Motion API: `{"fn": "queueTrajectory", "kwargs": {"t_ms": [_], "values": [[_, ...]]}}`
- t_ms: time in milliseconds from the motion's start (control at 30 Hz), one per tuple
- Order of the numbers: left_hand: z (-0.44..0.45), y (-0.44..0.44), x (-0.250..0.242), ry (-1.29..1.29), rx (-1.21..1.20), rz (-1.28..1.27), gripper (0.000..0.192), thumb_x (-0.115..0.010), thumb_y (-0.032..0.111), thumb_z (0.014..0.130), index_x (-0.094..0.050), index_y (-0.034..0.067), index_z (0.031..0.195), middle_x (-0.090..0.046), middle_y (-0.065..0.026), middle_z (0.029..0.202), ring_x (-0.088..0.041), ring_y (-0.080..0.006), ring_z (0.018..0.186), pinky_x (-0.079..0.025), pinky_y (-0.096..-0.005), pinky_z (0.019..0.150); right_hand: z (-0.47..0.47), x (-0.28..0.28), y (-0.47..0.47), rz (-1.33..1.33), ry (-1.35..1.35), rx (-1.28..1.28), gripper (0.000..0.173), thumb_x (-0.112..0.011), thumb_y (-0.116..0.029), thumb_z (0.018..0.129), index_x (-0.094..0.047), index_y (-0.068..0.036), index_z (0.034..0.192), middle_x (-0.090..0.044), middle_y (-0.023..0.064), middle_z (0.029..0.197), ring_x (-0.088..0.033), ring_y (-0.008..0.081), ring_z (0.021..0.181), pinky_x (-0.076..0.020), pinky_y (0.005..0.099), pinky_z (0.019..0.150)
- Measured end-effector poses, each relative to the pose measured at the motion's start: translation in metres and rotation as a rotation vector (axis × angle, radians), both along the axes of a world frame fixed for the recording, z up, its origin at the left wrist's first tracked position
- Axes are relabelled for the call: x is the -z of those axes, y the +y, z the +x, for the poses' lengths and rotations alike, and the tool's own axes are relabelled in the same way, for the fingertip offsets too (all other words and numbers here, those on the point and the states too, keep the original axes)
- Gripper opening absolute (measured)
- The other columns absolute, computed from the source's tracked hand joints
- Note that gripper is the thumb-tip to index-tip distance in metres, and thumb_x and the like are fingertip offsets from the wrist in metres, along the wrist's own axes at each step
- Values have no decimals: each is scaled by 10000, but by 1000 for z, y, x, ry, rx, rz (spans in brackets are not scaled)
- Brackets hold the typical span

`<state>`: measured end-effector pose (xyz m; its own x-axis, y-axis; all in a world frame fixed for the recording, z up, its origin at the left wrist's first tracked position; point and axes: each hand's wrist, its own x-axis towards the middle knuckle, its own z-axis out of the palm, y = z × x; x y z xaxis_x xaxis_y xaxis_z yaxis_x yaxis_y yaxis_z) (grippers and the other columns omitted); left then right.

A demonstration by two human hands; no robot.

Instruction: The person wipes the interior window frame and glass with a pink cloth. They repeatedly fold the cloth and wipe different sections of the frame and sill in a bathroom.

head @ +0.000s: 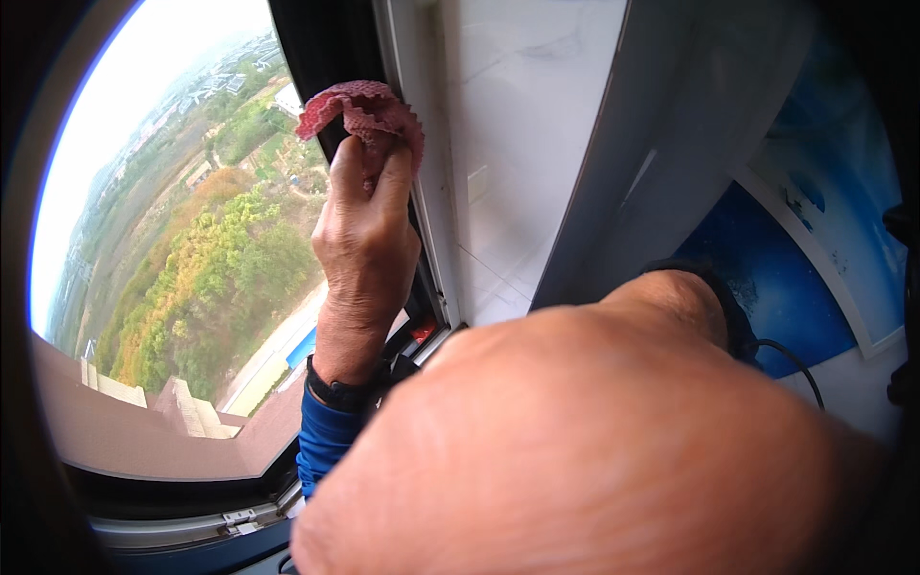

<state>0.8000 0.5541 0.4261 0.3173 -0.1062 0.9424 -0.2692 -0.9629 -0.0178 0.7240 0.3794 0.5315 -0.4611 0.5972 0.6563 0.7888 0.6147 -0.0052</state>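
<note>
My left hand point(368, 230), in a blue sleeve point(327, 438) with a black band at the wrist, grips a crumpled pink textured cloth point(363, 108). The cloth lies against the black window frame point(316, 43), at the edge beside the glass pane point(180, 215). Very close to the camera, blurred bare skin that looks like my right hand point(575, 438) fills the lower right. Its fingers cannot be made out, and it covers part of the left forearm and what is below.
A silvery metal rail with a hinge point(241, 521) runs along the lower window edge. Right of the frame stands a white marble-patterned panel point(532, 129), then a grey panel point(661, 144). Blue printed panels point(776, 287) and a black cable point(798, 363) are at the right. Trees and buildings lie far below outside.
</note>
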Motion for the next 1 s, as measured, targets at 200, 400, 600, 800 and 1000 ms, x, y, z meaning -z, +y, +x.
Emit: {"fn": "queueTrajectory", "kwargs": {"t_ms": [200, 400, 600, 800, 1000], "values": [[-5, 1, 5, 57, 25, -13, 412, -653, -89, 848, -721, 114, 1200, -613, -162, 1315, -731, -320, 1004, -627, -394, 770, 8, 3, 4, 11, 7, -25, 247, -679, 24, 924, -712, -10, 1166, -707, 162, 1028, -713, 205, 772, -600, 292, 666], [-3, -7, 17, 90, 66, -97, 400, -637, -122, 837, -718, 79, 1173, -627, -173, 1285, -716, -332, 1053, -627, -400, 801, 20, 6, 7, 21, 57, -10, 231, -657, 20, 949, -708, 0, 1173, -716, 161, 1018, -717, 199, 783, -605, 292, 685], [-3, -10, 54, 100, 70, -137, 364, -628, -143, 829, -717, 38, 1132, -632, -167, 1290, -719, -338, 1035, -633, -381, 818, 33, 20, 8, 42, 98, 10, 218, -635, 16, 974, -704, 11, 1180, -725, 160, 1008, -722, 193, 794, -610, 291, 704], [-22, -14, 126, 207, 55, -198, 227, -601, 15, 920, -711, 44, 1117, -632, -141, 1167, -684, -272, 957, -595, -372, 760, 64, 30, -28, 234, 172, 256, 208, -613, 11, 999, -699, 21, 1187, -735, 158, 998, -726, 188, 805, -615, 291, 723], [-30, -18, 188, 374, 28, -216, 311, -659, -47, 860, -718, 28, 1156, -638, -209, 1237, -723, -320, 958, -620, -378, 763, 83, 56, -61, 356, 261, 478, 201, -591, 7, 1024, -695, 31, 1194, -744, 157, 988, -731, 182, 816, -620, 291, 742]]}}
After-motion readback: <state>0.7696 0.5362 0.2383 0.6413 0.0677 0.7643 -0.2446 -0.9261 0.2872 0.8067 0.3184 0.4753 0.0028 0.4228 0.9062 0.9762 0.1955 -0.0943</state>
